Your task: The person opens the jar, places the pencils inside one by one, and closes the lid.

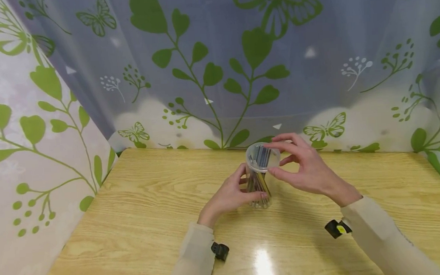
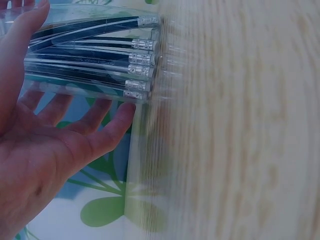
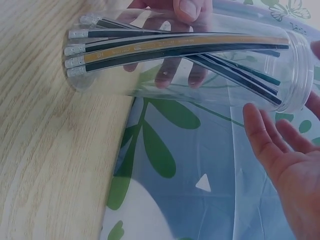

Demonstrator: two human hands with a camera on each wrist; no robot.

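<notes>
A clear plastic jar [image 1: 258, 192] stands upright on the table, holding several pencils [image 3: 165, 50] with metal ferrules and erasers at their lower ends. Most pencils are dark; one is yellow-orange. My left hand [image 1: 229, 192] grips the jar's side, thumb across the front and fingers behind it. On top sits a clear round lid [image 1: 259, 169]. My right hand [image 1: 308, 165] holds this lid by its rim, thumb at the near side and fingers at the far side. In the left wrist view, the left hand [image 2: 55, 135] is around the jar, close to its base.
The wood-grain table [image 1: 141, 219] lies under both arms. A curtain [image 1: 199, 62] with green leaves and butterflies hangs along its back edge, and a similar cloth [image 1: 52, 145] hangs at the left. Dark bands [image 1: 221, 251] are worn at both cuffs.
</notes>
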